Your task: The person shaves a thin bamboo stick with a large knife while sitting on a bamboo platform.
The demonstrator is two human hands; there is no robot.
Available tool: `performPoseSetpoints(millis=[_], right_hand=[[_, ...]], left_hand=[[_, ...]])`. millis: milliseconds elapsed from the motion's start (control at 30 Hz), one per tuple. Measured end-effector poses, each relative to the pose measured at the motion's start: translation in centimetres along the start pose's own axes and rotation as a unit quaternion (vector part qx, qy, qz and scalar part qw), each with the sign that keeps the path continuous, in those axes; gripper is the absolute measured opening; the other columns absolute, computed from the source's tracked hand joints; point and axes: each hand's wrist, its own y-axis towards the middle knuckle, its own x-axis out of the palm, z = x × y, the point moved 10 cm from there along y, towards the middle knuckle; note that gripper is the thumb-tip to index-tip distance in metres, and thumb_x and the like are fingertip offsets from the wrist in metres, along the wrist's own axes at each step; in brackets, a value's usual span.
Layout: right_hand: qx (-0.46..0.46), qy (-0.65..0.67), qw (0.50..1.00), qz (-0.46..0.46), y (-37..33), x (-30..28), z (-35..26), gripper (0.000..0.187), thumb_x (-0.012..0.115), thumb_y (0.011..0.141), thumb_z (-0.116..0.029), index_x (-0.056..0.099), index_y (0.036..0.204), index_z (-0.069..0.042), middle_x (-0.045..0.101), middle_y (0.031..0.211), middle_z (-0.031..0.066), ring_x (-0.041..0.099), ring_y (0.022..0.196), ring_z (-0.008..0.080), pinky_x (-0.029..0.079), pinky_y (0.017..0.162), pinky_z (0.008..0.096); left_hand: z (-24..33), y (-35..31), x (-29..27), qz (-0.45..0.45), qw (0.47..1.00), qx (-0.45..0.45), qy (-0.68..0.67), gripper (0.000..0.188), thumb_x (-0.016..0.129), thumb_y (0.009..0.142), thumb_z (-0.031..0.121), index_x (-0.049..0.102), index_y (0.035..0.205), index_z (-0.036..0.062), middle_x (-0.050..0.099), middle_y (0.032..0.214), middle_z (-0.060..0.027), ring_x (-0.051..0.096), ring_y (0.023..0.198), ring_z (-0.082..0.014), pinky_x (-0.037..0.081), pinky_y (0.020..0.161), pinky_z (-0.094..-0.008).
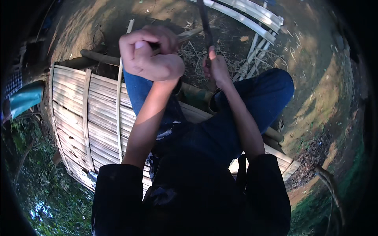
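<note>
My left hand is raised in front of my left knee, its fingers curled and the thumb bent in. A pale bamboo strip comes out of that fist toward the right, partly hidden by the fingers. To the right, my right hand grips a long, dark, narrow knife, with the thumb laid along it. The knife points away from me, and its far end runs out of the picture. Strip and knife pass close together; I cannot tell whether they touch.
I sit on a slatted bamboo platform, legs in blue jeans. A long thin strip crosses the slats. Split bamboo lengths and shavings lie on the earth ahead. A teal cloth hangs at left; a branch lies right.
</note>
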Motion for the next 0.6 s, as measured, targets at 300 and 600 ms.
performPoseSetpoints(millis=[300,600], right_hand=[[-0.102,-0.102,0.99,0.009,-2.1,0.1,-1.2,0.059,0.043,0.087,-0.058,0.051,0.065,-0.004,0.042,0.048,0.0004,0.041,0.04,0.0086,0.032,0.039,0.0236],[-0.107,-0.041,0.993,0.013,-1.5,0.0,-0.8,0.059,0.044,0.087,-0.058,0.051,0.067,-0.004,0.043,0.05,-0.0005,0.041,0.04,0.0079,0.032,0.038,0.0226]], left_hand=[[0.7,-2.2,0.1,-0.017,0.999,-0.041,0.015,0.018,0.028,0.083,0.012,0.039,0.078,-0.0015,0.035,0.043,-0.0083,0.027,0.031,-0.0109,0.026,0.028,-0.0244],[1.2,-2.9,0.1,-0.046,0.993,-0.049,-0.092,0.018,0.036,0.089,0.02,0.039,0.081,0.0036,0.036,0.051,-0.007,0.028,0.034,-0.0115,0.028,0.032,-0.0257]])
